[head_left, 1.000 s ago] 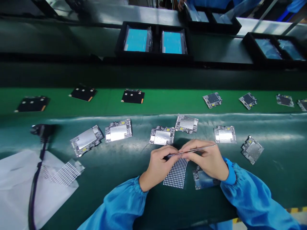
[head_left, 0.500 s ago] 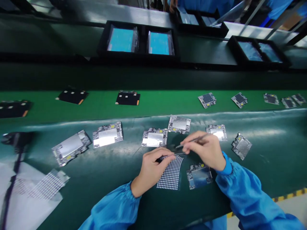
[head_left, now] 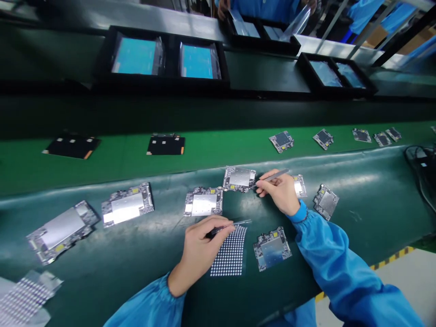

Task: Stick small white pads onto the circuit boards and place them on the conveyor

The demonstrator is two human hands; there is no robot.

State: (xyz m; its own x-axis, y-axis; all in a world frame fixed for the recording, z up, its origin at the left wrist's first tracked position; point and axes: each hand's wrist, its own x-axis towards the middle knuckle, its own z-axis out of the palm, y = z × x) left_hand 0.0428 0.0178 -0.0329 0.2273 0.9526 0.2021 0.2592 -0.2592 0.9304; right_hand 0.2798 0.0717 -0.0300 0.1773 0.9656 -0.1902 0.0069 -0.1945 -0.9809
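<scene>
My right hand (head_left: 279, 190) is closed round metal tweezers (head_left: 279, 174), whose tip reaches the right edge of a circuit board (head_left: 239, 177) with a silver shield. My left hand (head_left: 200, 245) pinches a slim, dark-handled tool (head_left: 242, 222) with a thin, shiny end; its exact kind is unclear. That tool lies just over the top of a sheet of small round white stickers (head_left: 229, 254). Right of the sheet lies another circuit board (head_left: 273, 250). A third circuit board (head_left: 204, 202) sits just beyond my left hand.
More shielded boards (head_left: 127, 205) lie along the dark green mat. A second sticker sheet (head_left: 27, 295) is at lower left. Black-covered boards (head_left: 166, 145) and bare ones rest on the green strip (head_left: 218, 141). Black trays (head_left: 170, 77) stand beyond, where another person's hand (head_left: 223, 8) touches one.
My right hand and tweezers have moved away from the left tool's tip, up to the far board. My left hand stays by the sticker sheet. The camera view has shifted rightward.
</scene>
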